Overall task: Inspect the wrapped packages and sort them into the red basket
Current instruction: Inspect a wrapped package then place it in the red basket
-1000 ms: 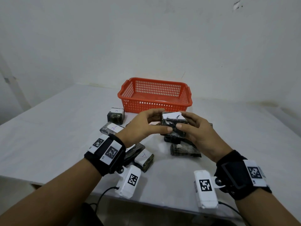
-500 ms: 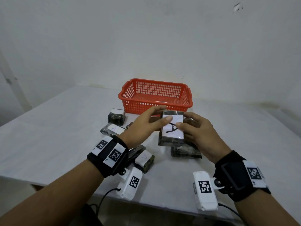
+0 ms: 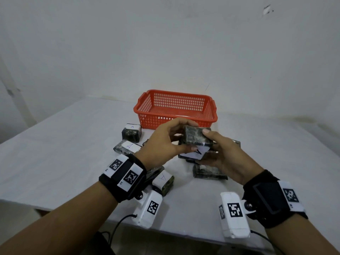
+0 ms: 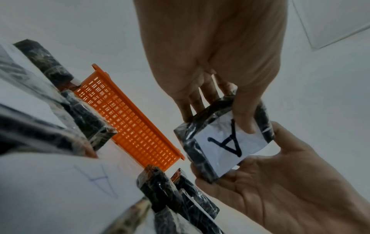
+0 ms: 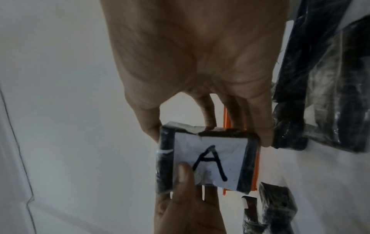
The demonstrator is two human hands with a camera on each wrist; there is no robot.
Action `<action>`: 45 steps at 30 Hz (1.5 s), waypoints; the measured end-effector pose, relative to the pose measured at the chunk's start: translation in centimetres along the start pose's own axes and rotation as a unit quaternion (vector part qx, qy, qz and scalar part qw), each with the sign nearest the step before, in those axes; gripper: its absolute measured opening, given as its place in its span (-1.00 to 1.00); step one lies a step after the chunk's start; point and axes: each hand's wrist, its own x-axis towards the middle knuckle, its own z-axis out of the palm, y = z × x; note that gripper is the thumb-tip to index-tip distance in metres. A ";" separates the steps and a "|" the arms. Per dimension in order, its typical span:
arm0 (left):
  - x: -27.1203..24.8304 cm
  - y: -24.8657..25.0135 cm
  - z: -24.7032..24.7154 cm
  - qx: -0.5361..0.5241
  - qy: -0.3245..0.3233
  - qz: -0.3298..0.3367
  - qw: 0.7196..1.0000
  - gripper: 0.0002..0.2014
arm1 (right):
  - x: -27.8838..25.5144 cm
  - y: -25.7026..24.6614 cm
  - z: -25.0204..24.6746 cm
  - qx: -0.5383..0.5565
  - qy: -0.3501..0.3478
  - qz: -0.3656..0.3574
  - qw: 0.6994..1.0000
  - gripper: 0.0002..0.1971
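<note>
Currently both the left hand (image 3: 165,142) and right hand (image 3: 222,153) pinch the dark plastic-wrapped package with white "A" label (image 3: 197,138), held just before the red mesh plastic basket (image 3: 174,107), near side.

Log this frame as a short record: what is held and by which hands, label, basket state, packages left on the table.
held item: wrapped package, raised above the table
left hand: grips package, thumb on its white label
right hand: grips package from the other side
label: handwritten A, facing down toward the wrists
red basket: behind the hands; contents unclear, something pale at the bottom
loose packages: several on table, at least three showing A labels
</note>
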 end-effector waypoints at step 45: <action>0.9 0.7 -0.7 -0.205 0.021 -0.201 0.958 -0.60 | 2.2 0.2 -0.6 -0.102 0.025 -0.094 0.990 -0.53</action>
